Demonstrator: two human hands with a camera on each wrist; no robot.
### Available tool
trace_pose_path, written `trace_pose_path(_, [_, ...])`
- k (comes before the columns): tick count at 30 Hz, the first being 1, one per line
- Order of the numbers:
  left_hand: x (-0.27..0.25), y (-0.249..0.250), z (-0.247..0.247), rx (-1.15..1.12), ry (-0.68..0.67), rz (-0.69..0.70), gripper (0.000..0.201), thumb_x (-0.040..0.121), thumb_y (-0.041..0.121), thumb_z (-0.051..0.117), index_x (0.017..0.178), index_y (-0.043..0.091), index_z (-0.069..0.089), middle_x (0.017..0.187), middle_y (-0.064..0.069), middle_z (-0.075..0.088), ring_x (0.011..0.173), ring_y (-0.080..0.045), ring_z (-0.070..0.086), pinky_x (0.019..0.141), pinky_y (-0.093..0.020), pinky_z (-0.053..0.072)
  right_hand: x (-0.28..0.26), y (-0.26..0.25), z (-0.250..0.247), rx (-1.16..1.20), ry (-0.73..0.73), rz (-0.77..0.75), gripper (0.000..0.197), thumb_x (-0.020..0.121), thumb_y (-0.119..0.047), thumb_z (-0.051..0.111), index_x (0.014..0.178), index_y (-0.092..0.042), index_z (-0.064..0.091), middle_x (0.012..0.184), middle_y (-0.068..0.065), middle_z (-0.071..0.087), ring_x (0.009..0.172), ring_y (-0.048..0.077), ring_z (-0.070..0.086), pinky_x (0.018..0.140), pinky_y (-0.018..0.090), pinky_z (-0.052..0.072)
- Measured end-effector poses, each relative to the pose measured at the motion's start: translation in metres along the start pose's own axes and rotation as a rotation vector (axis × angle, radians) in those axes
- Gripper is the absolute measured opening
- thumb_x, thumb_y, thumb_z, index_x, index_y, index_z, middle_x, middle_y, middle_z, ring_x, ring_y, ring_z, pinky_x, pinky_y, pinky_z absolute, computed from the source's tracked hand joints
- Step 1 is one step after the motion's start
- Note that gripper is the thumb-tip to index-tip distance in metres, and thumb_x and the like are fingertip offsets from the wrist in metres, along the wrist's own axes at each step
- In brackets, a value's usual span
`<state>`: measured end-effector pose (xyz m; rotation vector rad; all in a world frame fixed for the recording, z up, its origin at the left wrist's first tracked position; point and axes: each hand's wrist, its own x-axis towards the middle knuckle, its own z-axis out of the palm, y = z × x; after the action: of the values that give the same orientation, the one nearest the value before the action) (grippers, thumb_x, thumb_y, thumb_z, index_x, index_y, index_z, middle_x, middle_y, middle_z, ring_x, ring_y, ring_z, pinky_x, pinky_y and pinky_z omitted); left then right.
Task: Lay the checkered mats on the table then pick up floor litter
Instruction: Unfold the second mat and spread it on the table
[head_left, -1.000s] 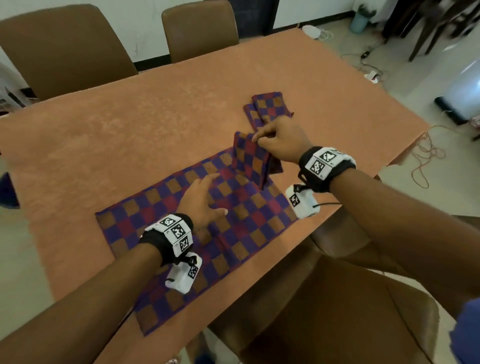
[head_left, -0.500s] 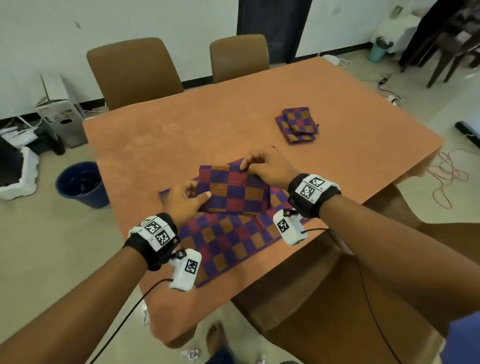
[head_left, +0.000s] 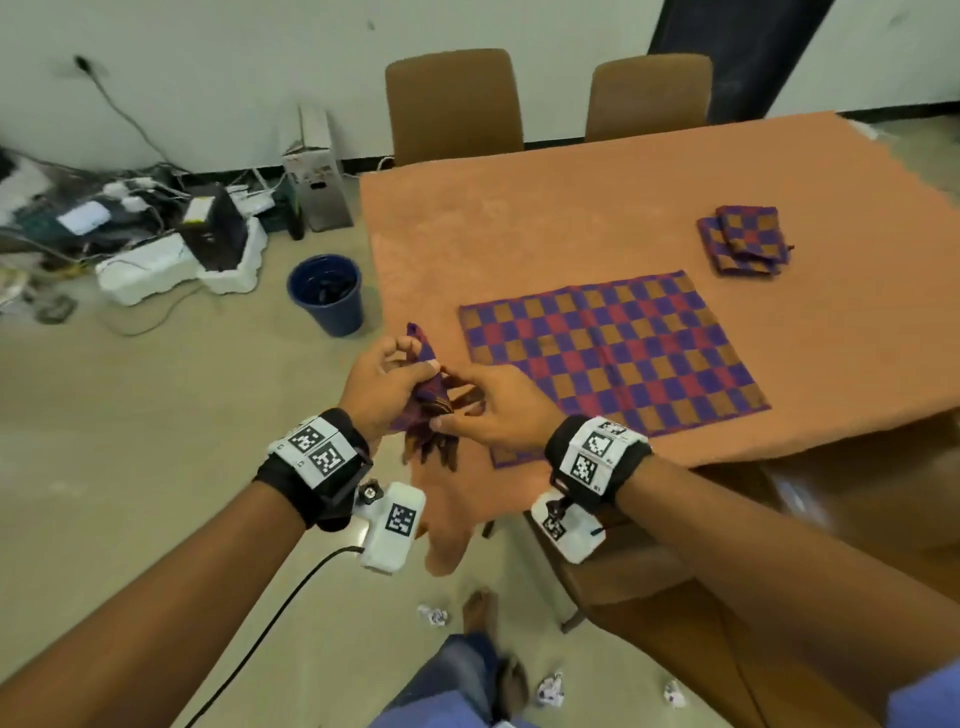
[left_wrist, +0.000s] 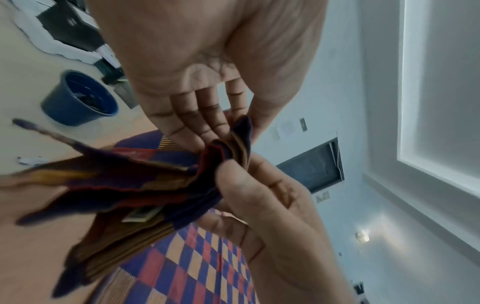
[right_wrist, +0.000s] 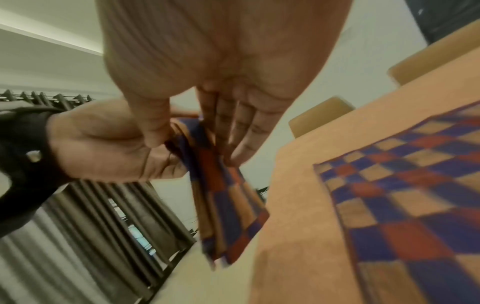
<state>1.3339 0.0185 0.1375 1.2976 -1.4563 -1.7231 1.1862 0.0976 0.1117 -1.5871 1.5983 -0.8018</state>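
Observation:
One checkered mat (head_left: 613, 358) lies spread flat on the orange table (head_left: 545, 218). Both hands hold a second, still folded mat (head_left: 428, 410) in the air off the table's near left corner. My left hand (head_left: 384, 384) pinches its top edge, and my right hand (head_left: 493, 410) pinches the layers just beside it. In the left wrist view the folded mat (left_wrist: 130, 185) fans into loose layers below the fingers. In the right wrist view it (right_wrist: 226, 201) hangs down. A stack of folded mats (head_left: 745, 239) sits at the far right. Crumpled paper litter (head_left: 432, 616) (head_left: 550, 691) lies on the floor.
A blue bin (head_left: 327, 293) stands on the floor left of the table. Two brown chairs (head_left: 452, 104) (head_left: 649, 98) are at the far side, and another chair (head_left: 675, 597) is beside my right arm. Boxes and cables (head_left: 156, 234) clutter the wall at left.
The folded mat has moved off the spread mat to the table's left corner. Both hands now pinch it as it hangs bunched. The head view has swung left.

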Motion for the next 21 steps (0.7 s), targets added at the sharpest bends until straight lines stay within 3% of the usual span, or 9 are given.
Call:
trace_pose_path(3, [-0.027,-0.008,-0.036,-0.026,0.071,-0.04,0.011,0.089,0.011,0.061,0.096,0.019,0.06,0.087,-0.012,0.068,0.066,-0.018,0.065,0.065,-0.033,0.052,0.003,-0.017,0.051,0.123,0.044,-0.083,0.031,0.089,-0.027,0.067,0.119,-0.021,0.064,0.104,0.0,0.073,0.082,0.007,0.067,0.08,0.031,0.057])
trace_pose_path(5, [-0.043,-0.014,-0.061,-0.053,0.115,-0.056,0.013,0.092,0.017,0.059,0.105,0.016,0.063,0.09,-0.014,0.067,0.075,-0.022,0.063,0.068,-0.033,0.05,0.009,-0.032,0.08,0.232,-0.005,-0.112,0.028,0.091,-0.026,0.063,0.118,-0.024,0.065,0.101,0.002,0.074,0.077,0.01,0.067,0.08,0.04,0.057])
trace_pose_path(7, [-0.058,-0.02,-0.083,-0.074,0.137,-0.069,0.022,0.094,0.024,0.056,0.108,0.01,0.066,0.09,-0.016,0.063,0.081,-0.026,0.058,0.068,-0.033,0.047,0.016,-0.045,0.103,0.296,-0.037,-0.113,0.023,0.089,-0.029,0.063,0.112,-0.026,0.068,0.097,0.004,0.075,0.08,0.02,0.07,0.079,0.049,0.057])
trace_pose_path(10, [-0.071,-0.026,-0.116,-0.068,0.149,-0.067,0.031,0.094,0.031,0.054,0.109,0.009,0.069,0.094,-0.016,0.063,0.084,-0.025,0.057,0.076,-0.038,0.047,0.031,-0.065,0.129,0.366,-0.047,-0.059,0.017,0.09,-0.031,0.06,0.094,-0.02,0.072,0.088,0.011,0.074,0.083,0.028,0.072,0.077,0.051,0.059])
trace_pose_path(14, [-0.075,-0.029,-0.162,0.024,0.159,0.039,0.025,0.093,0.017,0.058,0.116,0.011,0.066,0.094,-0.006,0.07,0.09,-0.023,0.066,0.083,-0.037,0.055,0.06,-0.092,0.156,0.423,-0.03,-0.011,0.024,0.096,-0.019,0.054,0.077,-0.017,0.069,0.076,0.01,0.071,0.075,0.027,0.073,0.071,0.042,0.061])
trace_pose_path(16, [-0.069,-0.032,-0.193,0.167,0.186,0.095,0.023,0.09,0.008,0.058,0.111,0.016,0.065,0.083,-0.002,0.066,0.088,-0.028,0.067,0.081,-0.041,0.058,0.08,-0.106,0.172,0.4,-0.049,-0.007,0.022,0.097,-0.017,0.054,0.083,-0.016,0.071,0.08,0.012,0.073,0.076,0.025,0.073,0.072,0.039,0.061])
trace_pose_path(18, [-0.06,-0.038,-0.231,0.298,0.22,0.093,0.028,0.084,0.003,0.057,0.102,0.022,0.066,0.083,-0.006,0.066,0.085,-0.032,0.068,0.078,-0.044,0.058,0.105,-0.117,0.189,0.377,-0.069,-0.008,0.02,0.097,-0.018,0.054,0.089,-0.013,0.072,0.085,0.016,0.074,0.08,0.028,0.072,0.075,0.043,0.06])
trace_pose_path(21, [-0.049,-0.049,-0.295,0.585,0.377,0.049,0.032,0.076,-0.003,0.054,0.089,0.022,0.07,0.083,-0.004,0.062,0.085,-0.027,0.062,0.075,-0.031,0.05,0.147,-0.133,0.216,0.324,-0.007,0.014,0.024,0.093,-0.025,0.054,0.085,-0.01,0.071,0.081,0.021,0.071,0.069,0.023,0.065,0.068,0.047,0.055])
